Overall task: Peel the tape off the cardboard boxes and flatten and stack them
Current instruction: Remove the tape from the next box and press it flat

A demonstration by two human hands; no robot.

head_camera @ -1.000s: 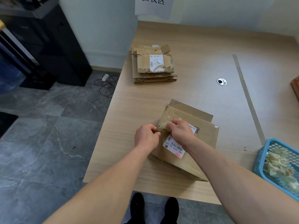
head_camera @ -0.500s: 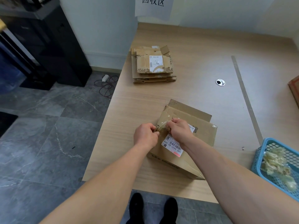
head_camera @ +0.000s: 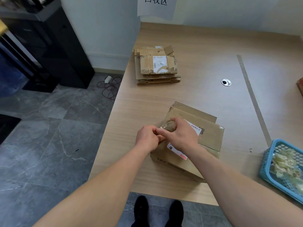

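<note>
A brown cardboard box (head_camera: 208, 136) with a white shipping label lies on the wooden table (head_camera: 205, 51) near its front edge. My left hand (head_camera: 148, 139) and my right hand (head_camera: 182, 135) meet at the box's left end. Both pinch a crumpled strip of clear tape (head_camera: 168, 126) that lifts off the cardboard there. At the back of the table, near its left edge, sits a stack of flattened boxes (head_camera: 157, 65).
A blue plastic basket (head_camera: 268, 161) with several wads of peeled tape stands at the right front edge. A round cable hole (head_camera: 226, 82) is in the tabletop. The corner of another brown box (head_camera: 300, 86) shows at far right. Grey tiled floor lies to the left.
My right hand has shifted a little left and up over the box's end, and the tape has bunched up more between both hands.
</note>
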